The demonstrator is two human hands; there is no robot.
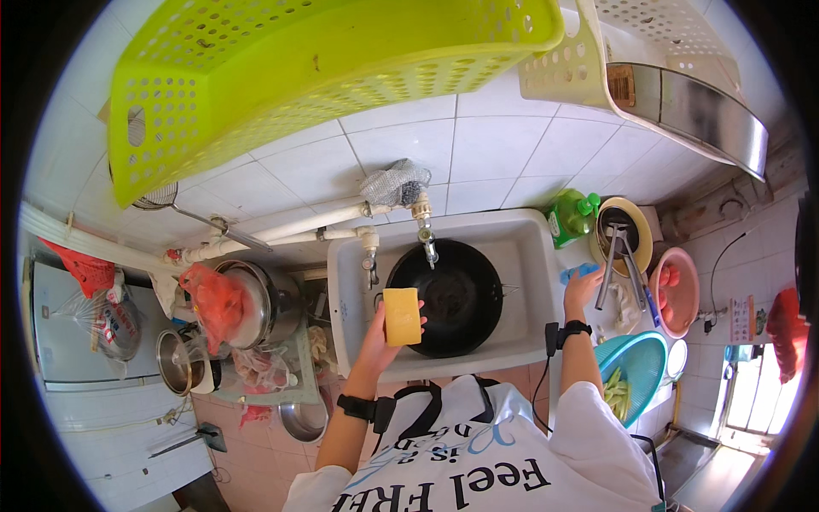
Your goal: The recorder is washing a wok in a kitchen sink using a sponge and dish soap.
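Observation:
A yellow sponge (402, 317) is in my left hand (384, 333), held over the left rim of a black wok (445, 301). The wok lies in a grey-white sink (524, 256) under two wall taps; the nearer spout of the metal tap (428, 240) overhangs it. My right hand (581, 289) is past the sink's right edge, by a blue item (579, 273) on the counter. Whether its fingers touch or grip that item I cannot tell. A green pump bottle (572, 217) stands behind this hand.
Right of the sink are a cream bowl (646, 224) with metal tongs-like handles, a pink basin (690, 288) of red items and a turquoise colander (649, 365) with green vegetables. A lidded steel pot (278, 307) stands left. A lime-green basket (320, 83) hangs above.

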